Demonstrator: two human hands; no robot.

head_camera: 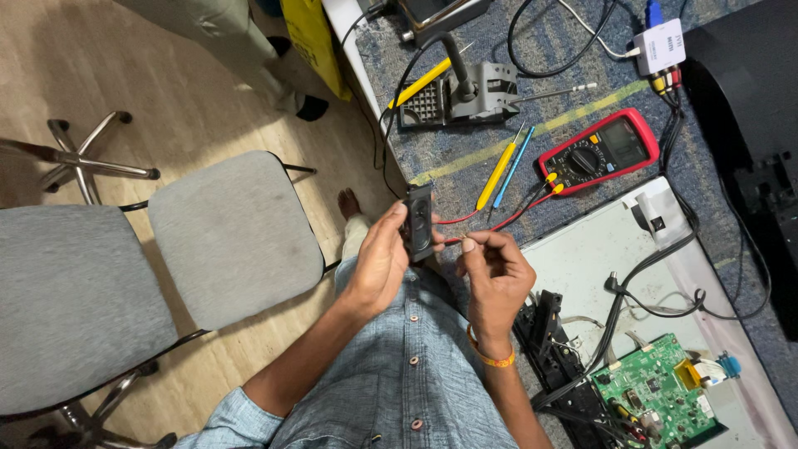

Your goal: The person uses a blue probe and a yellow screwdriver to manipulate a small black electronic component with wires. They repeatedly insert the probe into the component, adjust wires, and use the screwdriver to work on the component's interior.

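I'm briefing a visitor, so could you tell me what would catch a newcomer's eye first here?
At centre, the left hand grips a small black speaker while the right hand pinches its red wire. Beyond them on the bench lies a red multimeter, and a green circuit board sits at lower right.

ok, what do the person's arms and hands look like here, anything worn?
Both hands are bare, no gloves. The left hand has nothing on its wrist; its blue denim sleeve is rolled up near the elbow. The right hand has an orange thread band around the wrist. The shirt is button-fronted, the same blue denim. No rings that I can make out.
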